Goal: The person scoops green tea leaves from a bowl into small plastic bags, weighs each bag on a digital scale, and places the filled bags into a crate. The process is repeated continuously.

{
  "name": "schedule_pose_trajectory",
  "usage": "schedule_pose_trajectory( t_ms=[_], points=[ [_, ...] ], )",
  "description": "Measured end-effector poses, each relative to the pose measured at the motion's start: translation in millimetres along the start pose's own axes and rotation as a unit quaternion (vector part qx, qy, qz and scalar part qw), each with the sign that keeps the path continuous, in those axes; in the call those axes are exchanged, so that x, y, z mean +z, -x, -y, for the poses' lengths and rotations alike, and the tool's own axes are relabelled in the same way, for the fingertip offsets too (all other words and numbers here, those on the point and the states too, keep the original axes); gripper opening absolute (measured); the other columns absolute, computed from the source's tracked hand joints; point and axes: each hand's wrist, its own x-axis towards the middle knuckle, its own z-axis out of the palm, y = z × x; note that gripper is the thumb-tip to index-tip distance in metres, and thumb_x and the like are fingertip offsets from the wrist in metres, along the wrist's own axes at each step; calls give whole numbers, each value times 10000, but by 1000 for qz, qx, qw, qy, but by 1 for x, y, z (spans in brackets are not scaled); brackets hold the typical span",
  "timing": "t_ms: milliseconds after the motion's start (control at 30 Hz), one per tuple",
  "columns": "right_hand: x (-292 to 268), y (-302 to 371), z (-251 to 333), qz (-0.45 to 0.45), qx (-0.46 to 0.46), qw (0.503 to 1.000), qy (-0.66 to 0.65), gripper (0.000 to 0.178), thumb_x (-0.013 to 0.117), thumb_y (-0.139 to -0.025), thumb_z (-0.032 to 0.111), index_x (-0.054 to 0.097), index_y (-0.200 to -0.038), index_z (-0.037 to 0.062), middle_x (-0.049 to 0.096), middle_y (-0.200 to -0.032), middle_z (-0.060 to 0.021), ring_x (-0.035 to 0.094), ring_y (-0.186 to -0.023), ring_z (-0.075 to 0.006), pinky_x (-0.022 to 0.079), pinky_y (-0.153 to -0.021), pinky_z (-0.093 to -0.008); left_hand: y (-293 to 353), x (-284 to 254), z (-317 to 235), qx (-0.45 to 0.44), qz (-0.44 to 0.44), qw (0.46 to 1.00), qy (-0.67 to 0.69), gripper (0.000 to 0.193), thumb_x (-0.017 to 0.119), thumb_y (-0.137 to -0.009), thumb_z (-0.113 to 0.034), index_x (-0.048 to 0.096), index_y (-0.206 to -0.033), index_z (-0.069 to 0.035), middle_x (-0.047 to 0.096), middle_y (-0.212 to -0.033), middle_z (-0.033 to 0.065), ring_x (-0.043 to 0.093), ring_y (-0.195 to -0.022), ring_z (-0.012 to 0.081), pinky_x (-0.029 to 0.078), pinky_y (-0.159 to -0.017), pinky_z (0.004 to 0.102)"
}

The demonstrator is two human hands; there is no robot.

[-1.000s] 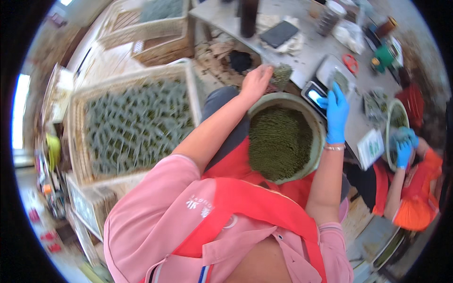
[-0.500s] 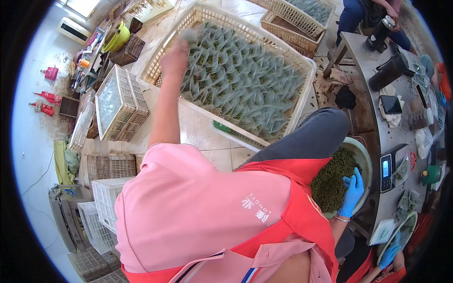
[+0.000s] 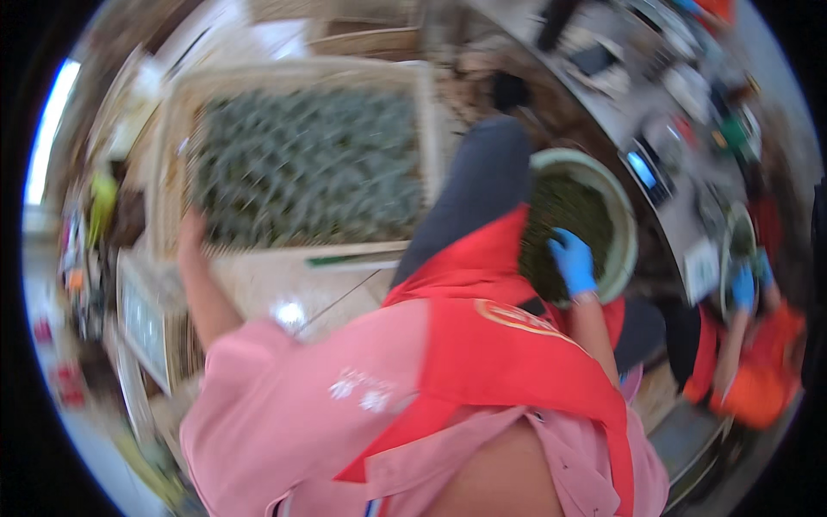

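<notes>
Pale crate: one in front of the person's left side, a stiff plastic crate (image 3: 426, 129); loaded like this it is probably heavy, best lifted by the rim at both ends.
Round basin: one, to the right of the crate, a pale green basin (image 3: 624, 228); rigid-looking, to be held by its lip.
Scale: one digital scale (image 3: 644, 170), farther right of the crate.
Left hand: bare left hand (image 3: 194, 228), at the crate's near-left corner — too blurred to tell whether it grips anything.
Right hand: blue-gloved right hand (image 3: 573, 261), right of the crate, over the green heap (image 3: 547, 207); I can't tell if it holds any.
Clear bags: inside the crate, bags (image 3: 310, 164), crowded beyond counting; likely light, soft, slippery — pinch their top edges.
</notes>
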Motion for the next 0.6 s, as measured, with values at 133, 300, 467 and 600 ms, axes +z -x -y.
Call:
schedule_pose_trajectory(
  t_ms=[133,300,467,600],
  points=[
    [26,1,-6,74,102,981,146,320,669,-751,344,637,-924,77,651,-899,-178,627,-857,-351,497,-753,-456,-8,9,49,1,-35,999,-5,498,395,-892,-291,412,-1336,-67,474,-1304,213,473,-1175,374,376,-971,435],
    [60,10,-32,98,93,991,7,231,654,-748,205,609,-916,53,654,-848,-157,647,-734,-314,516,-665,-419,12,-26,-124,-9,-137,989,-61,489,469,-868,-307,462,-1291,-62,515,-1262,195,523,-1101,375,412,-913,455],
    [-2,11,-28,21,192,906,-378,98,579,-810,74,587,-886,13,641,-772,-102,637,-554,-194,516,-512,-303,114,-27,-336,313,-184,932,25,457,627,-781,-210,529,-1206,-76,605,-1127,128,561,-1031,316,407,-921,434],
    [-65,20,-10,-50,204,795,-570,97,605,-819,80,595,-896,22,626,-761,-74,645,-666,-170,523,-575,-279,165,-6,-455,539,-201,817,49,413,625,-782,-211,551,-1172,-95,607,-1130,100,544,-1095,267,331,-1010,440]
  ],
)
